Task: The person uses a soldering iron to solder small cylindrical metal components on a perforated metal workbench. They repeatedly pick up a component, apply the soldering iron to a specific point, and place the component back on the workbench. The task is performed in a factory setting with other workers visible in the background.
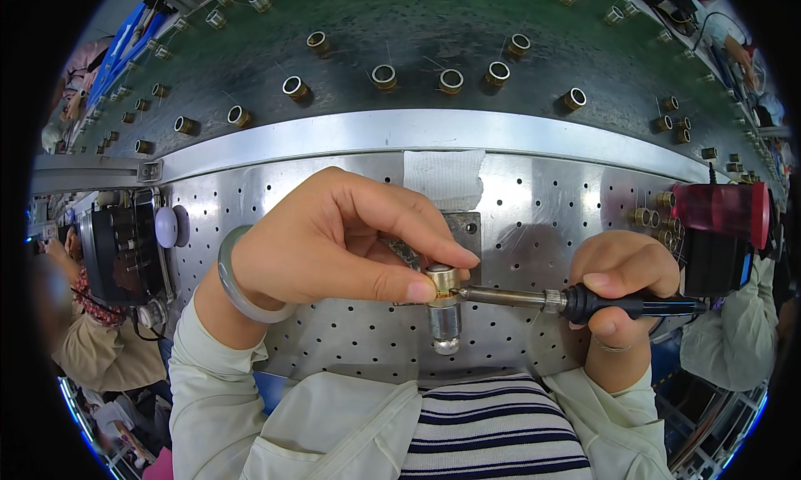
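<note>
— Far left? Spotted a black device (125, 246) on the perforated metal worktop (334, 346), a pale round knob (167, 226) just beside it.

— And the left hand (325, 242)? Wore a pale bangle (238, 284) at the wrist. Grip closed, thumb and forefinger pinched on a small brass ring (442, 277) (seated atop a silver post (445, 320) that stood out from the worktop).

— Behind that? Saw a grey metal block (465, 230), a strip of white tape (442, 178) just above it.

— Further right? Noted the soldering iron (576, 301), lying level, its tip touching the brass ring's right side. Right hand (622, 292) wrapped shut round its black handle.

— Beyond? Made out a red translucent cylinder (722, 211) at the right edge. Higher up, a dark green belt (434, 38) with brass rings scattered well apart.
</note>
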`<state>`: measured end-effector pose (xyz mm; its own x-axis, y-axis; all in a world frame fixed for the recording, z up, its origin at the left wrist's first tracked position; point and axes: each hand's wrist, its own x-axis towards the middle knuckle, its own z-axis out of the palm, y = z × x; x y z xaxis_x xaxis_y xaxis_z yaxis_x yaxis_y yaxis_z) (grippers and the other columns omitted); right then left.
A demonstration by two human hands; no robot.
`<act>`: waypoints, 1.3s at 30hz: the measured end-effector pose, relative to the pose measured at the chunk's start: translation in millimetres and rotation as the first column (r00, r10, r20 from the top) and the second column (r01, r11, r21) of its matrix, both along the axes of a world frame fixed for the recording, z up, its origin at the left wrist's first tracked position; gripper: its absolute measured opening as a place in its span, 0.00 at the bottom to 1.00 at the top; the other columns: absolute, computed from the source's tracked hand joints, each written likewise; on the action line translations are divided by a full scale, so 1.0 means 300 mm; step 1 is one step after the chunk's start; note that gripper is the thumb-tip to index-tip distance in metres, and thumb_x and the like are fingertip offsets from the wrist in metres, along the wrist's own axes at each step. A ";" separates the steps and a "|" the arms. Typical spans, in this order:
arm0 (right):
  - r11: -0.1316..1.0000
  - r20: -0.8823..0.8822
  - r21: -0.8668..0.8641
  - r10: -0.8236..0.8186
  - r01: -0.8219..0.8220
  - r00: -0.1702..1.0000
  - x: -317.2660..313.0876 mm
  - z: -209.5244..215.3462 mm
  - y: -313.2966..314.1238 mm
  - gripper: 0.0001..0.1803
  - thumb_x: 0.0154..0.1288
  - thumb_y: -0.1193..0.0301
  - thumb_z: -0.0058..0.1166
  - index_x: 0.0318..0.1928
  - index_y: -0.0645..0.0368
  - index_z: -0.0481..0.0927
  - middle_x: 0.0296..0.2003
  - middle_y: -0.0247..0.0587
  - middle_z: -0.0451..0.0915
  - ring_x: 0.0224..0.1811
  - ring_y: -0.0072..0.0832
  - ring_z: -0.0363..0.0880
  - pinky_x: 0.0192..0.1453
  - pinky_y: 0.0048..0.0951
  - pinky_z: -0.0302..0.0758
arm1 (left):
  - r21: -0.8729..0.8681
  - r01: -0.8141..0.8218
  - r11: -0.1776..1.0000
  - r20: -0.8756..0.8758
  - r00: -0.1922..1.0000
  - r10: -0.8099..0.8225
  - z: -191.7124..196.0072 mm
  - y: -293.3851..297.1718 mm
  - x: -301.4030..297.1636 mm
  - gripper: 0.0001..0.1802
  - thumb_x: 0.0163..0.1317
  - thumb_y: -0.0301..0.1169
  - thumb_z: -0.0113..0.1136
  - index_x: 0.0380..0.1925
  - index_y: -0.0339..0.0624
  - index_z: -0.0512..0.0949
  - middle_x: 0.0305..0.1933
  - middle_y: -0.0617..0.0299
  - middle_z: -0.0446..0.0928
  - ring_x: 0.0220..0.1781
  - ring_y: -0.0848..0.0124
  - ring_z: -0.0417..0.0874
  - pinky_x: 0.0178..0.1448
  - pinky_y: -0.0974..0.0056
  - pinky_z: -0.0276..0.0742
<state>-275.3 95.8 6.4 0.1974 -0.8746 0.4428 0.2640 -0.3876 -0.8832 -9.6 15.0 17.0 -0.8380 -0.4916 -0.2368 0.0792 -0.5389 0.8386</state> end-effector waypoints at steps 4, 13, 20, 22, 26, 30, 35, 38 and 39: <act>1.000 0.037 0.030 0.000 -0.001 0.999 -0.001 -0.001 0.006 0.15 0.46 0.80 0.66 0.36 0.71 0.77 0.20 0.47 0.77 0.15 0.29 0.74 0.20 0.23 0.68 | -0.003 0.003 1.000 -0.014 1.000 -0.003 -0.005 0.000 0.001 0.17 0.47 0.13 0.64 0.40 0.25 0.79 0.41 0.45 0.77 0.42 0.65 0.81 0.47 0.71 0.78; 0.988 0.143 0.142 -0.088 0.068 0.986 0.013 0.010 0.020 0.12 0.53 0.75 0.64 0.33 0.68 0.73 0.18 0.41 0.75 0.13 0.25 0.72 0.18 0.22 0.68 | -0.075 0.043 0.996 0.054 0.998 -0.039 -0.006 -0.029 0.028 0.20 0.46 0.18 0.68 0.42 0.27 0.79 0.44 0.48 0.77 0.44 0.67 0.79 0.45 0.70 0.79; 0.985 0.152 0.166 -0.076 0.050 0.986 0.030 0.010 0.033 0.12 0.50 0.79 0.64 0.33 0.68 0.74 0.19 0.43 0.75 0.15 0.25 0.73 0.19 0.22 0.68 | -0.021 -0.014 1.000 -0.018 1.000 0.013 -0.031 -0.014 0.018 0.16 0.45 0.16 0.67 0.38 0.28 0.80 0.43 0.47 0.77 0.42 0.66 0.79 0.44 0.68 0.78; 0.986 0.156 0.164 -0.063 0.037 0.986 0.033 0.009 0.033 0.13 0.49 0.80 0.64 0.34 0.68 0.75 0.19 0.43 0.76 0.15 0.25 0.73 0.20 0.22 0.68 | -0.040 -0.033 0.999 -0.063 0.998 0.031 -0.047 -0.007 0.014 0.15 0.44 0.15 0.67 0.36 0.28 0.81 0.42 0.47 0.76 0.40 0.66 0.79 0.45 0.68 0.78; 0.988 0.141 0.153 -0.044 0.022 0.989 0.036 0.009 0.033 0.14 0.47 0.81 0.65 0.35 0.69 0.75 0.21 0.45 0.77 0.15 0.25 0.73 0.20 0.21 0.67 | -0.058 -0.149 0.987 -0.111 0.984 0.142 -0.041 0.020 -0.011 0.13 0.43 0.14 0.67 0.33 0.30 0.81 0.38 0.48 0.76 0.38 0.66 0.79 0.45 0.68 0.78; 0.989 0.101 0.138 -0.056 0.042 0.993 0.038 0.007 0.032 0.14 0.46 0.81 0.65 0.35 0.69 0.76 0.22 0.46 0.77 0.16 0.26 0.73 0.20 0.21 0.66 | -0.088 -0.179 0.980 -0.124 0.978 0.167 -0.023 0.029 -0.011 0.11 0.43 0.15 0.68 0.30 0.33 0.82 0.37 0.49 0.76 0.38 0.66 0.79 0.44 0.68 0.77; 0.993 0.098 0.121 -0.015 0.003 0.995 0.030 0.002 0.029 0.16 0.45 0.82 0.65 0.36 0.71 0.77 0.22 0.47 0.78 0.17 0.27 0.73 0.21 0.22 0.67 | -0.141 -0.168 0.976 -0.085 0.984 0.157 -0.005 0.029 -0.001 0.09 0.42 0.15 0.68 0.26 0.36 0.83 0.38 0.49 0.76 0.38 0.66 0.78 0.43 0.69 0.74; 0.995 0.100 0.100 -0.011 0.001 0.995 0.027 -0.001 0.027 0.16 0.45 0.82 0.66 0.37 0.71 0.77 0.22 0.48 0.78 0.17 0.28 0.74 0.22 0.23 0.68 | -0.168 -0.165 0.972 -0.082 0.985 0.153 -0.007 0.028 0.003 0.09 0.42 0.15 0.68 0.25 0.37 0.83 0.38 0.48 0.76 0.38 0.66 0.78 0.43 0.69 0.74; 0.996 0.101 0.092 -0.013 0.004 0.995 0.026 0.000 0.026 0.16 0.45 0.82 0.66 0.37 0.72 0.77 0.22 0.48 0.78 0.16 0.28 0.74 0.22 0.23 0.68 | -0.186 -0.164 0.969 -0.084 0.985 0.151 -0.006 0.028 0.005 0.09 0.42 0.16 0.68 0.25 0.37 0.83 0.38 0.48 0.76 0.38 0.66 0.78 0.44 0.69 0.74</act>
